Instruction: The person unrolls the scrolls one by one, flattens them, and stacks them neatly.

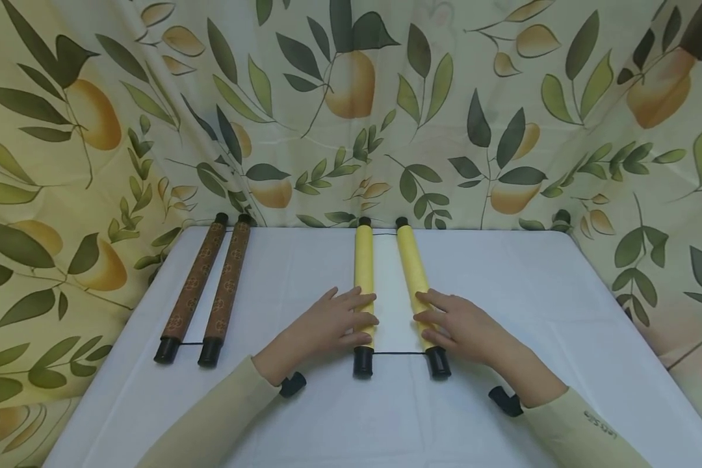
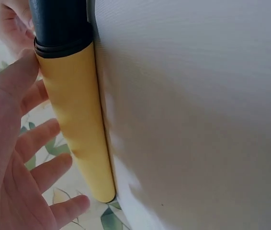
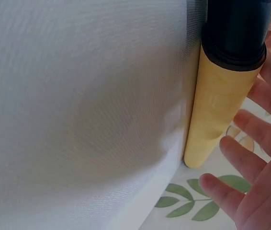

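Observation:
Two yellow rollers with black end caps lie lengthwise on the table, like the two rods of a scroll, a white strip (image 1: 394, 292) between them. My left hand (image 1: 322, 323) lies over the near part of the left yellow roller (image 1: 364, 260), its fingers spread. In the left wrist view its thumb is by the black cap (image 2: 61, 21), fingertips beside the yellow surface. Fingers of my right hand (image 1: 465, 325) rest across the right yellow roller (image 1: 412, 257), spread and not curled round it. The right wrist view shows these fingers (image 3: 245, 158) along the roller's outer side.
At the left lies a similar pair of brown patterned rollers (image 1: 228, 286) with black caps. A thin black line (image 1: 399, 353) joins the near yellow ends. The white-covered table (image 1: 532, 279) backs onto a fruit-and-leaf patterned curtain (image 1: 357, 156).

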The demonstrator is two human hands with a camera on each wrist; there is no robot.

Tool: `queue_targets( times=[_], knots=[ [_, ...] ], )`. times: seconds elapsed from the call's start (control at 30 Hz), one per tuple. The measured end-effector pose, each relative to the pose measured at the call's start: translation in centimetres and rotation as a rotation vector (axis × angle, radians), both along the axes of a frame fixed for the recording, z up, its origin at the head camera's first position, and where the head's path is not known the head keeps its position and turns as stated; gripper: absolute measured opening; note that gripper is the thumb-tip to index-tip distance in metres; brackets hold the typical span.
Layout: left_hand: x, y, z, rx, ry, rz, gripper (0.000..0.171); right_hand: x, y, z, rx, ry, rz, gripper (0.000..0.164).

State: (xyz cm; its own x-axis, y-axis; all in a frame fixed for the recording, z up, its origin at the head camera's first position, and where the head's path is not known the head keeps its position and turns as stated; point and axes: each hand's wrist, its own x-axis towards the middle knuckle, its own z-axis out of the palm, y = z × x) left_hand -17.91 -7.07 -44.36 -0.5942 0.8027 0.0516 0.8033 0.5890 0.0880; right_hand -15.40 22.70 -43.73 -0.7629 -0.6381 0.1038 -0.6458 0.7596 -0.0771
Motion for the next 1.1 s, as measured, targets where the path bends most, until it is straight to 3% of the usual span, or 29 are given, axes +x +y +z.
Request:
queue_targets(
  times=[0.2,0.37,0.8,1.1],
  knots=[
    [0.1,-0.3,-0.5,0.004,-0.034,0.019,0.045,0.2,0.2,-0.2,0.014,-0.026,-0.012,0.035],
    [0.2,-0.6,-0.7,0.002,-0.014,0.026,0.047,0.2,0.3,-0.3,0.008,-0.011,-0.010,0.033],
    [0.5,-1.5,0.1,0.044,-0.043,0.018,0.045,0.1,0.6,0.2,0.044,0.046,-0.031,0.034],
    [0.2,-1.6,-0.4,0.038,-0.033,0.018,0.046,0.2,1.2,0.2,0.037,0.027,-0.072,0.034]
  ],
)
